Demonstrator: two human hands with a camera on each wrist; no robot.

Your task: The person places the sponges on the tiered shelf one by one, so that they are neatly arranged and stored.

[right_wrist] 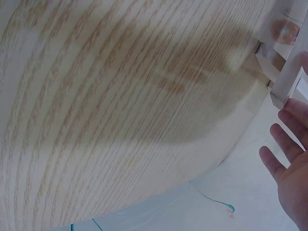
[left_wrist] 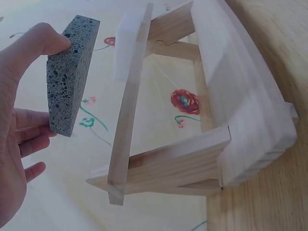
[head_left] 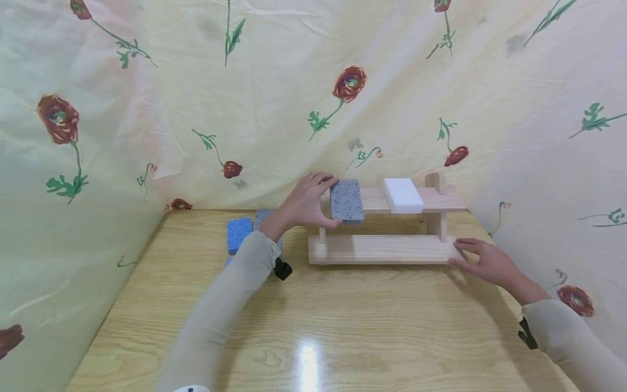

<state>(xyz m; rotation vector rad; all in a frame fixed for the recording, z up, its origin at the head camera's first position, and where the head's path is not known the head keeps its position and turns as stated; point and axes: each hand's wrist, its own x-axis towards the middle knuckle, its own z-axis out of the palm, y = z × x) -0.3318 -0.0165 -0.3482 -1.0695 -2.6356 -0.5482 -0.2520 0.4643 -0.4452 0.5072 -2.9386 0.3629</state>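
In the head view my left hand (head_left: pixel 306 201) pinches a grey speckled sponge (head_left: pixel 346 200) between thumb and fingers, at the left end of the shelf's upper board. The left wrist view shows the sponge (left_wrist: pixel 72 77) held apart from that board, thumb on one edge and fingers on the opposite one. A white block-shaped sponge (head_left: pixel 404 196) lies on the upper board of the two-tier wooden shelf (head_left: pixel 382 249). My right hand (head_left: pixel 490 264) grips the right end of the lower board with thumb and forefinger; in the right wrist view its other fingers (right_wrist: pixel 284 142) extend off the wood.
Left of the shelf, a blue sponge (head_left: pixel 239 235) and another grey sponge (head_left: pixel 263 216) lie on the wood-grain table (head_left: pixel 372 326), partly behind my left forearm. A flowered cloth (head_left: pixel 274 98) hangs close behind the shelf and along both sides.
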